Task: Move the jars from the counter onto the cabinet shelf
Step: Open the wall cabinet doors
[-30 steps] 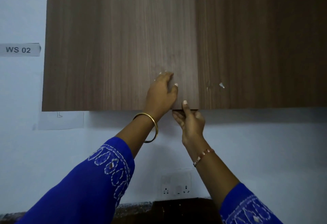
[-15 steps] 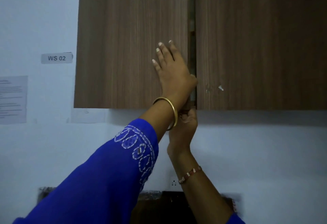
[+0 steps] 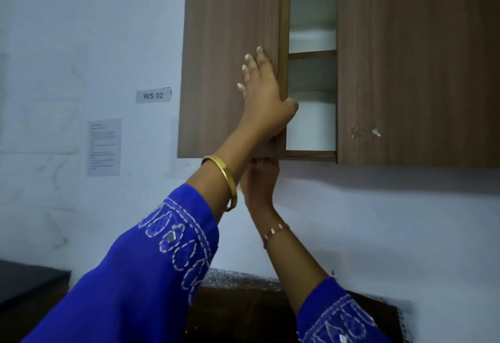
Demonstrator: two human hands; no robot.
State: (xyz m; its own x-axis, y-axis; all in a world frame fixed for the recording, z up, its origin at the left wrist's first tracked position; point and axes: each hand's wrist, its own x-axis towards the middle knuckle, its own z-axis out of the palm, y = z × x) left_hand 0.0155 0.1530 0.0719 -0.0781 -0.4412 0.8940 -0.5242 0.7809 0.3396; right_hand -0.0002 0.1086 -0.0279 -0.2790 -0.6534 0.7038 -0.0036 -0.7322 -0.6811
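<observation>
Left hand [image 3: 263, 99] flat on left cabinet door [image 3: 230, 58], fingers straight, thumb hooked round its free edge. Right hand [image 3: 261, 180] under door's bottom corner; grip hidden. Shelf [image 3: 312, 54] showing through gap. No jars visible. Could pinch thumb if door swings back.

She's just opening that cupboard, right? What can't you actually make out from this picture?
- Jars: none in the head view; the counter is mostly behind her sleeves and cut off by the bottom edge.
- Cabinet shelf: only a narrow strip shows between the left door and the closed right door.
- Right hand: its fingers are hidden behind the left hand and the door's lower edge.
- Wall notice: print too small.
</observation>
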